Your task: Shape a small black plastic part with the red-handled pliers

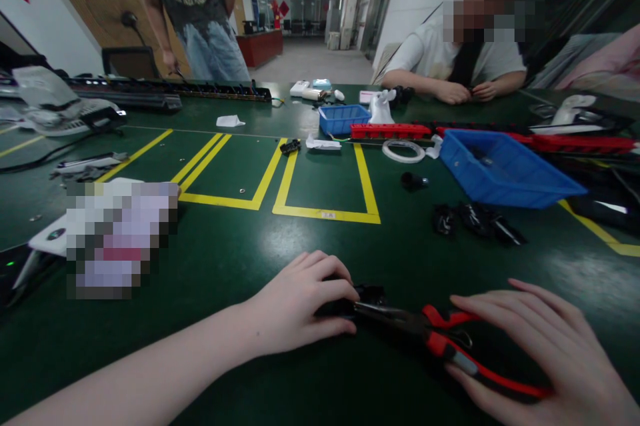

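My left hand [315,299] is closed around a small black part [370,293] just above the green table [220,373]; the fingers cover much of it, so its kind does not show. In my right hand [540,339] are long-nose pliers [440,333] with red and black handles, the fingers along one handle and the thumb by the other. The handles stand apart. The pliers' tips reach the black part beside my left fingertips; whether the jaws grip it I cannot tell.
A blue bin [505,173] stands at right, several black pieces [470,219] in front of it. Farther back are a smaller blue bin [344,119] and a white ring [403,151]. Left lies a phone-like device [125,233]. One person sits opposite [455,66]; another stands [195,13].
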A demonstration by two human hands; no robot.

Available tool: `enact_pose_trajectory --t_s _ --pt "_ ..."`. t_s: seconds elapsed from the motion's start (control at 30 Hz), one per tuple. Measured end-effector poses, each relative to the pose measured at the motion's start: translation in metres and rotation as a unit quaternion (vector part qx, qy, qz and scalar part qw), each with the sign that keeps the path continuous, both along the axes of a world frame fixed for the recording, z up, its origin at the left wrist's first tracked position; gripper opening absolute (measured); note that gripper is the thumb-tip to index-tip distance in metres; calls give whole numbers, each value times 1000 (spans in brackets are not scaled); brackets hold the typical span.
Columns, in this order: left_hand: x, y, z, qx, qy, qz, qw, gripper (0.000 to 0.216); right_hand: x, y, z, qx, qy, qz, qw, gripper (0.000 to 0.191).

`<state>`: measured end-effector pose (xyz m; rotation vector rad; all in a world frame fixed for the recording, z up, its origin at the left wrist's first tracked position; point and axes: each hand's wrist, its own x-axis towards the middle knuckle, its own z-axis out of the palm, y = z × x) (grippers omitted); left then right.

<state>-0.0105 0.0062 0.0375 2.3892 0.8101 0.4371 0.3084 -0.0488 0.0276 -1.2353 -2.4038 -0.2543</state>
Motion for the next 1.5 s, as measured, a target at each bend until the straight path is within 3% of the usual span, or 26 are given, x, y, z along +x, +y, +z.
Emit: enact_pose_trajectory --t_s 0.43,0.83,1.1,1.5 --pt "1 3 -11 21 -6 -4 1000 28 -6 1 4 28 -28 22 999 58" --pt "0 2 -7 7 3 -13 1000 25 0 1 9 0 -5 27 1000 56" --pt "-1 4 -3 -14 7 -36 999 25 -12 -2 3 -22 56 8 998 42" --pt "-2 3 -2 -17 13 -47 999 25 -1 3 8 -17 38 26 999 41"
